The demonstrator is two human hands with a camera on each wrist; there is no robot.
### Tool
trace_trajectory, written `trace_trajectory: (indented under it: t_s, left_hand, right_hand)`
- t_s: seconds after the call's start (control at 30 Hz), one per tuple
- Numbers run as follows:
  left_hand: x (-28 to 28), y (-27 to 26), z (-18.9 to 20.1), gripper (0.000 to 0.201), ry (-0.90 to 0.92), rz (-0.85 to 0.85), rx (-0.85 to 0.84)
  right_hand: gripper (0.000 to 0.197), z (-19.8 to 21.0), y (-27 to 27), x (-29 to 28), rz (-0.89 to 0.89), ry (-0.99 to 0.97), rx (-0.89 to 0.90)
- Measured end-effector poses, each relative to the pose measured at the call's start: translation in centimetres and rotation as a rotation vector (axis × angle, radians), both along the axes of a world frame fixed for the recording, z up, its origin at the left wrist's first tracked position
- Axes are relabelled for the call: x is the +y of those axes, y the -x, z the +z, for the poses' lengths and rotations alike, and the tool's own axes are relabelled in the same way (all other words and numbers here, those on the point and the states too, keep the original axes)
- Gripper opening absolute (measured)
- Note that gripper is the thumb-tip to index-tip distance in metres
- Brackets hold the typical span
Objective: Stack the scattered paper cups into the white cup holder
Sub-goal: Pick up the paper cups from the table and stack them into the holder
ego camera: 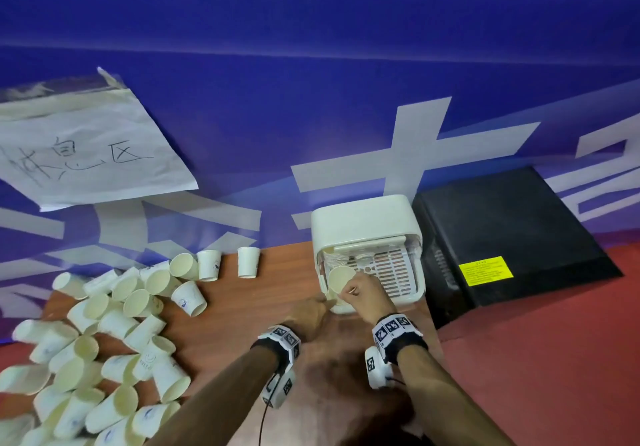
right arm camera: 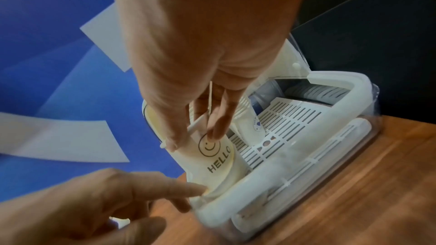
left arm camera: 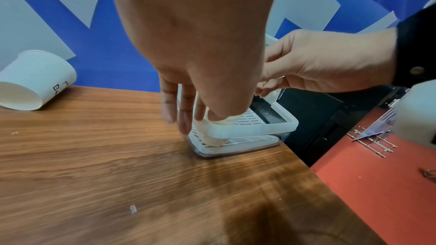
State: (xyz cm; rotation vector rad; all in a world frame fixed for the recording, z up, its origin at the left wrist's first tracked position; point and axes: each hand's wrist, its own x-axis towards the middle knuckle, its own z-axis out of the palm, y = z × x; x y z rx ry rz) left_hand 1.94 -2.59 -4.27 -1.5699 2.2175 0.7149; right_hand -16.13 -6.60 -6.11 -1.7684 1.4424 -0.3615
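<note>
Dozens of loose paper cups (ego camera: 104, 341) heaped on the wooden table (ego camera: 242, 307) at nine o'clock. Left hand (ego camera: 308, 317) near centre, fingers straight, pressing the front left corner of the white cup holder (ego camera: 363, 217). Right hand (ego camera: 363, 293) at three o'clock of it, pinching a "HELLO" cup (right arm camera: 214, 157) tilted into the holder's left side. Black box (ego camera: 512, 238) farther right.

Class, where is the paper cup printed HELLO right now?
In the right wrist view, the HELLO paper cup sits in the white cup holder's left front corner, held by the right hand.
</note>
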Motion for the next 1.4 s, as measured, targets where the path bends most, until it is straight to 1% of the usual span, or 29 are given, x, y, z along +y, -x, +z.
trace_trajectory:
  t_s: [0.07, 0.17, 0.3, 0.4, 0.47, 0.53, 0.6, 0.73, 0.8, 0.9, 0.93, 1.03, 1.13, 1.23, 1.3, 1.4]
  left_hand:
    - [0.2, -0.2, 0.1, 0.06, 0.003, -0.03, -0.035]
    - [0.4, -0.4, -0.3, 0.063, 0.005, -0.049, -0.04]
    - [0.4, -0.8, -0.2, 0.068, 0.023, -0.046, 0.003]
    - [0.4, -0.9, 0.3, 0.072, 0.05, -0.026, 0.028]
    - [0.0, -1.3, 0.0, 0.075, 0.056, -0.008, 0.045]
    - [-0.2, -1.6, -0.3, 0.075, 0.03, -0.062, 0.015]
    - [-0.2, -1.8, -0.4, 0.072, -0.007, -0.136, -0.018]
    - [0.2, -1.8, -0.3, 0.069, -0.033, -0.126, -0.019]
    - [0.4, -1.6, 0.0, 0.071, -0.021, -0.132, -0.033]
    - [0.9, -2.0, 0.3, 0.075, 0.039, -0.12, -0.065]
    - [1.1, -2.4, 0.1, 0.076, 0.067, -0.101, -0.073]
    - [2.0, -4.7, -0.4, 0.076, 0.099, -0.001, -0.101]
    - [3.6, -8.4, -0.7, 0.06, 0.061, 0.096, -0.14]
    - [6.0, -13.3, -1.5, 0.045, 0.028, 0.202, -0.234]
    - [8.0, -17.1, -2.3, 0.045, -0.01, 0.285, -0.29]
    - [11.2, -22.6, -3.3, 0.051, -0.028, 0.361, -0.378]
  right_hand:
    - [0.008, -0.7, 0.1, 0.4, 0.033, -0.024, 0.044]
    - [0.008, -1.5, 0.4, 0.8, 0.047, -0.07, 0.104]
    - [0.016, -2.9, 0.2, 0.0, 0.055, -0.117, 0.181]
    - [0.017, -5.1, 0.0, -1.3, 0.084, -0.116, 0.239]
    - [0.029, -6.0, -0.1, -1.8, 0.11, -0.093, 0.236]
    - [0.033, -5.0, -0.2, -1.7, 0.116, -0.108, 0.231]
    - [0.025, -4.2, -0.5, -1.5, 0.105, -0.129, 0.26]
    - [0.024, -2.9, -0.5, -1.3, 0.103, -0.122, 0.302]
    - [0.02, -2.2, -0.6, -1.0, 0.118, -0.074, 0.347]
    - [0.031, -1.4, -0.8, -0.2, 0.088, 0.063, 0.381]
    - [0.032, -1.2, -1.1, 0.1, 0.085, 0.116, 0.383]
    - [0.031, -0.5, -2.7, 1.3, 0.164, 0.275, 0.372]
    - [0.036, -0.3, -5.3, 2.9, 0.32, 0.358, 0.376]
    - [0.037, -0.2, -8.2, 4.2, 0.487, 0.352, 0.381]
    - [0.037, -0.3, -10.2, 4.7, 0.564, 0.34, 0.397]
    - [0.036, -0.5, -13.3, 5.3, 0.651, 0.315, 0.43]
